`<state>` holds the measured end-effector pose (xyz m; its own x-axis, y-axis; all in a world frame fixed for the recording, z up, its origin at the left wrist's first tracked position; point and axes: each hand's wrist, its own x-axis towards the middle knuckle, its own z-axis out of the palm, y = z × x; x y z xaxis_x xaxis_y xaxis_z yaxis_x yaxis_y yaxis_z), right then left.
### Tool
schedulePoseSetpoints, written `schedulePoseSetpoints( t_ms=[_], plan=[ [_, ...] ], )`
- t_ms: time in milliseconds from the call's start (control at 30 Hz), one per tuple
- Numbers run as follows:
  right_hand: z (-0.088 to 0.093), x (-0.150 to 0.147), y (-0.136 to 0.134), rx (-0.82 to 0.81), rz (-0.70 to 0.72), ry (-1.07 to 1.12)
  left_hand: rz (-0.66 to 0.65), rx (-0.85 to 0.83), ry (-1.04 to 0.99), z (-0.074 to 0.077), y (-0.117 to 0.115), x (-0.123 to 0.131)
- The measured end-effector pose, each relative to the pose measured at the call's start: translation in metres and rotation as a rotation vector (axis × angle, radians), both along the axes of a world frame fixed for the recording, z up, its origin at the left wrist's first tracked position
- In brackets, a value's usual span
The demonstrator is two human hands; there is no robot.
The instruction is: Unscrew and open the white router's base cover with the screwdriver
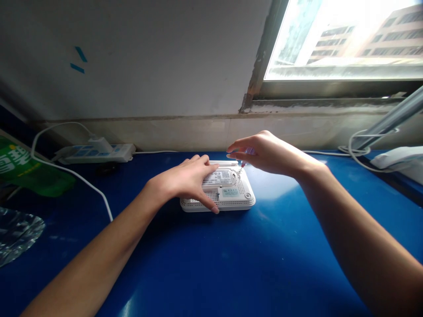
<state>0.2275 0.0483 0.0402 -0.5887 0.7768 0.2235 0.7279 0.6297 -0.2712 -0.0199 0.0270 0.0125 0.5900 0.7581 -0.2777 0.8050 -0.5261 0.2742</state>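
A white device (231,203) with vent holes, labels and round feet lies flat on the blue table (231,264). My left hand (191,180) rests over its left part, fingers spread across the top and the thumb on the near edge. Above its far right corner, my right hand (257,152) is closed around a small clear purple-tinted tool (249,151). The tool's tip points down at the round foot in that corner. My right fingers hide part of the tool.
At the left are a power strip (122,152) with a white plug and cable, a green bottle (49,180) and a clear plastic bottle (20,233). A metal pole (390,119) wrapped in white cable stands at the right, by a white object (403,160). Behind are a wall and window.
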Motion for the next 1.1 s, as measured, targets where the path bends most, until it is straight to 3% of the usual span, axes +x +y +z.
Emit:
schedulePoseSetpoints(
  t_ms=[267,533,767,1100],
  plan=[
    [0.0027,0.0039,-0.0047,-0.033,0.108,0.054,-0.045,0.025,-0.036,0.0003,0.0011,-0.0009],
    [0.0013,0.0037,-0.0008,0.009,-0.013,0.007,-0.007,0.019,-0.019,-0.0018,0.0005,-0.0005],
    [0.0043,0.0077,-0.0056,-0.016,0.106,0.032,-0.042,0.022,-0.044,-0.0005,0.0004,-0.0022],
    [-0.0015,0.0055,0.0021,-0.003,-0.002,0.008,-0.015,0.027,0.010,0.0009,-0.0002,0.0020]
  ],
)
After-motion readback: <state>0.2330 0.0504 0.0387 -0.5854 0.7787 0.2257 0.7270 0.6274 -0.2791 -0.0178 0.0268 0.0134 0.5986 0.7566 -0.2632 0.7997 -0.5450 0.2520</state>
